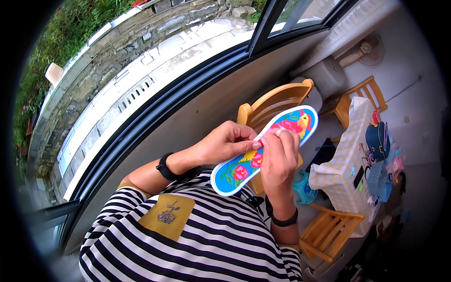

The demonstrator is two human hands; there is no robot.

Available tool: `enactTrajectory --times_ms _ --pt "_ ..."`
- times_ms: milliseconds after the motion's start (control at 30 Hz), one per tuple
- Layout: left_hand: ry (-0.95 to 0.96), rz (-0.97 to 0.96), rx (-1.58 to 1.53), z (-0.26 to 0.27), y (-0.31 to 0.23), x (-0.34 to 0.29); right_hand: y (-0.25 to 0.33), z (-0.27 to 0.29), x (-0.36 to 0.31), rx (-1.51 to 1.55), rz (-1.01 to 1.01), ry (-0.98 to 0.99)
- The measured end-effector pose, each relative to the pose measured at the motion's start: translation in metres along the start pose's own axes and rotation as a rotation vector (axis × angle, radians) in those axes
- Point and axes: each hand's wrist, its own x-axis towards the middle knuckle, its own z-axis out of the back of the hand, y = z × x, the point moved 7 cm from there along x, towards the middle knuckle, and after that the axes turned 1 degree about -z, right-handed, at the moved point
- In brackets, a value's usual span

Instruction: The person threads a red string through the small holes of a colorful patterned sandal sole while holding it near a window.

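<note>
A cross-stitched insole [229,177] is held up in front of my chest, tilted with its far end to the right. It has a white edge, a blue ground, pink flowers with green leaves, and a pink and yellow bird-like figure partly under my fingers. My left hand [229,141] grips its left side, thumb on the stitched face and the other fingers partly hidden. Over its middle, my right hand [280,157] has its fingers curled and pinched beside my left thumb. Whatever sits in that pinch is too small to make out.
A wooden chair [277,101] stands just beyond the insole, beside the window frame [197,87]. At right, a table with a checked cloth [329,171] carries a dark blue bag [377,141], a phone [358,177] and clutter. Another wooden chair [329,232] is near it, with a fan [364,49] behind.
</note>
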Motion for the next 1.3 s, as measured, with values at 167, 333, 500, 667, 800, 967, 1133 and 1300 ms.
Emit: enactTrajectory --times_ms 167,333,500,667,800,967,1133,1300 --pt "-0.073 0.105 0.023 0.013 0.028 0.003 -0.029 0.025 -0.001 0.982 -0.407 -0.14" --pt "-0.355 0.069 0.07 0.081 0.0 -0.024 -0.091 0.061 -0.016 1.596 -0.697 -0.249" --pt "-0.546 -0.021 0.201 0.163 -0.029 -0.077 -0.151 0.114 -0.073 1.288 -0.917 -0.618" --pt "-0.206 0.017 0.268 0.095 0.0 -0.053 -0.103 0.105 -0.053 1.473 -0.772 -0.369" --pt "0.215 -0.169 0.207 -0.012 0.015 0.0 0.003 0.036 -0.007 1.541 -0.655 0.052" --pt "0.655 -0.419 0.401 -0.074 0.052 0.028 0.008 0.048 0.01 1.513 -0.532 -0.007" --pt "0.604 -0.296 0.553 -0.059 0.108 0.029 -0.039 0.107 0.01 1.243 -0.551 -0.422" --pt "0.714 0.024 0.577 -0.036 0.084 0.015 -0.076 0.148 -0.018 0.888 -0.616 -0.668"
